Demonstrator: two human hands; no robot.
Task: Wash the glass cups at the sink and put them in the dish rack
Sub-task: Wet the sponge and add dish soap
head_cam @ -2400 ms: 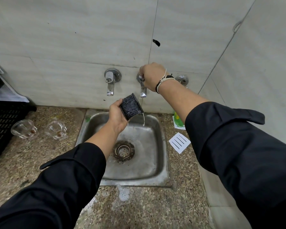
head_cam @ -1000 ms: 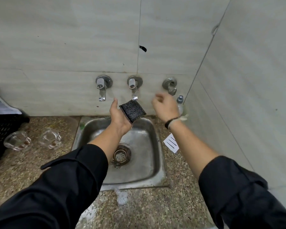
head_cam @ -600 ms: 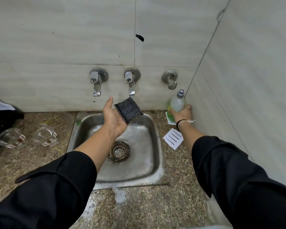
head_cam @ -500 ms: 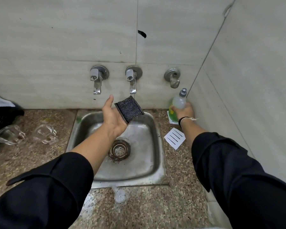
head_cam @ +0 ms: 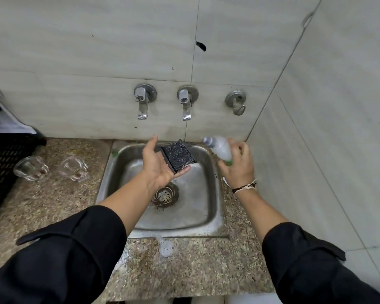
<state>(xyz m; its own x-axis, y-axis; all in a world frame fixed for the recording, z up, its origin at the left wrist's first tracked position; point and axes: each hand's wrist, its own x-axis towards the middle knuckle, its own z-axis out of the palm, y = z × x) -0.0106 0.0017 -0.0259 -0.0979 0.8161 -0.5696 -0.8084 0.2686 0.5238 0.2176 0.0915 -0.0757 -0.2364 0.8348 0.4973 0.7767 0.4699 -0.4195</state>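
Two glass cups [head_cam: 30, 168] [head_cam: 74, 168] lie on their sides on the granite counter left of the steel sink [head_cam: 213, 207]. Over the basin, my left hand [head_cam: 157, 165] holds a dark scrub sponge [head_cam: 178, 155] flat on its palm and fingers. My right hand [head_cam: 237, 164] grips a clear dish-soap bottle [head_cam: 218, 147], tilted with its cap pointing left toward the sponge. The bottle is blurred by motion. A black dish rack [head_cam: 0, 163] stands at the far left edge.
Three wall taps [head_cam: 142, 102] [head_cam: 185, 102] [head_cam: 237, 103] sit above the sink; no water runs. A drain strainer [head_cam: 164, 195] lies in the basin. Foam [head_cam: 166, 249] sits on the counter's front edge. A tiled wall closes the right side.
My right hand left the tap, reached to the back right corner, took the soap bottle and brought it, tilted, toward the sponge. The left hand lowered and flattened with the sponge.
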